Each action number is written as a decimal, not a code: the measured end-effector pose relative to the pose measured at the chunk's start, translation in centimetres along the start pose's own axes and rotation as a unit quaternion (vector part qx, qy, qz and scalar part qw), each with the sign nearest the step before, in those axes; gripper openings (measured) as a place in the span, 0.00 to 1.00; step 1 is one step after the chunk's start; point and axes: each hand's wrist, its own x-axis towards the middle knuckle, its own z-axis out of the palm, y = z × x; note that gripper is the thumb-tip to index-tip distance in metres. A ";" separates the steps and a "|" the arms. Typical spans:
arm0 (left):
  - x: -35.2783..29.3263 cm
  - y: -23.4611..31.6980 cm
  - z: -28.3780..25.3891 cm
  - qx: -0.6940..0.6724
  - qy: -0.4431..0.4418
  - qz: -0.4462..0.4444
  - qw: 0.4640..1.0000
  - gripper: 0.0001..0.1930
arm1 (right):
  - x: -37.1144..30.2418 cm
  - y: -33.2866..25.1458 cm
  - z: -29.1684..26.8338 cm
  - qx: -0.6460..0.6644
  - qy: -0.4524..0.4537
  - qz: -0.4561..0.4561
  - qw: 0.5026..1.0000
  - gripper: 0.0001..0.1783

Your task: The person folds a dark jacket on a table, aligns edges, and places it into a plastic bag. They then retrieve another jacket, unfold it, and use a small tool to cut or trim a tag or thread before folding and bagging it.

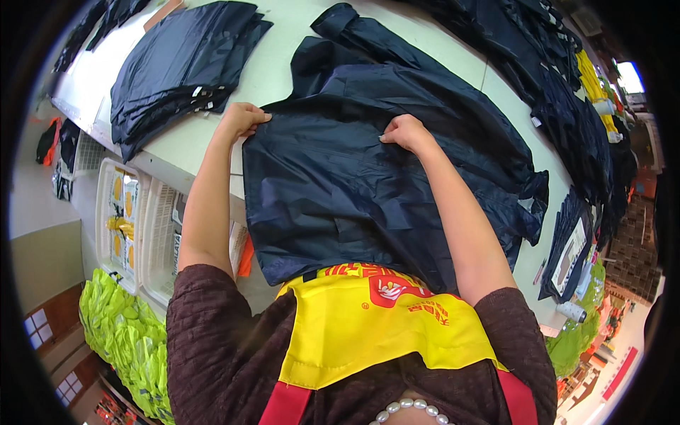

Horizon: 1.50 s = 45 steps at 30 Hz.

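A dark navy jacket (354, 170) of thin shiny fabric lies spread on a pale table (276, 64), its lower part hanging over the near edge against my yellow apron. My left hand (243, 117) grips the jacket's left edge in a closed fist. My right hand (405, 132) pinches a fold of fabric near the jacket's middle. Both forearms reach forward from the lower edge.
A stack of folded navy garments (184, 64) lies at the table's left. More navy clothing (559, 85) is heaped along the right, with yellow pieces (591, 78) beyond. White plastic crates (134, 227) and bright green fabric (124, 333) sit below the table on the left.
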 end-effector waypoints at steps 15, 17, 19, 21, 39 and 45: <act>-7.5 -0.1 8.2 0.145 0.327 0.474 0.805 0.14 | -24.7 25.8 -0.1 -0.028 0.643 0.039 0.764 0.19; -13.5 3.4 14.3 -0.029 0.131 0.392 0.910 0.11 | -28.7 34.4 1.4 0.147 0.630 0.242 0.723 0.20; -20.6 7.2 21.2 -0.137 -0.110 0.270 0.947 0.09 | -30.7 36.5 1.7 0.449 0.499 0.283 0.685 0.22; -26.5 9.8 26.4 -0.082 -0.338 0.179 0.920 0.15 | -30.6 34.4 0.0 0.672 0.302 0.158 0.657 0.24; -32.9 11.6 18.8 -0.361 -0.078 0.339 0.865 0.14 | -22.8 26.3 5.9 0.036 0.410 -0.172 0.895 0.54; -38.4 10.7 2.6 -0.089 0.270 0.607 0.742 0.19 | -12.3 20.5 -1.9 0.090 0.513 -0.318 0.792 0.47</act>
